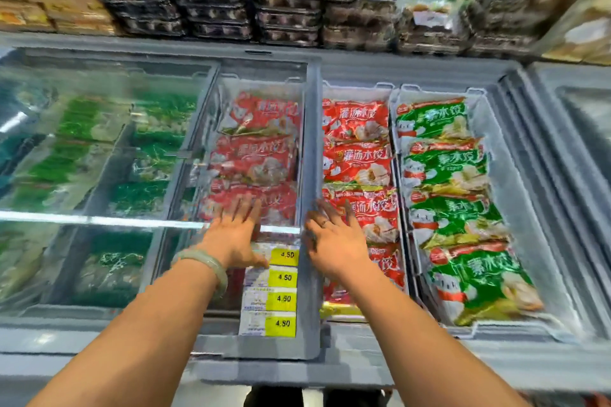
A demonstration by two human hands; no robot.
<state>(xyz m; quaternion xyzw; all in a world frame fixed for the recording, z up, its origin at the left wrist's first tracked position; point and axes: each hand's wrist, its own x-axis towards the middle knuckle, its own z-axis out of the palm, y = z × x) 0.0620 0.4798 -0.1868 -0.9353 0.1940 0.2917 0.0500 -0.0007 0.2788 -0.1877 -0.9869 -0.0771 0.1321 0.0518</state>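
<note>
Open freezer [529, 357]: red dumpling bags [357, 162] in the middle, green bags [446, 172] on the right. Left hand [231, 235] lies flat on the sliding glass lid [310, 142], right hand [334, 241] at its edge, both with fingers spread, holding nothing.

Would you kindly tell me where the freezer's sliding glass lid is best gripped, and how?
Take the lid by the frame bar along its right edge, coming from the open right side. The glass lies flat with nothing to hook, but the bar forms a raised rim for the fingers. The right hand is at that bar; the left hand lies flat on the glass.
</note>
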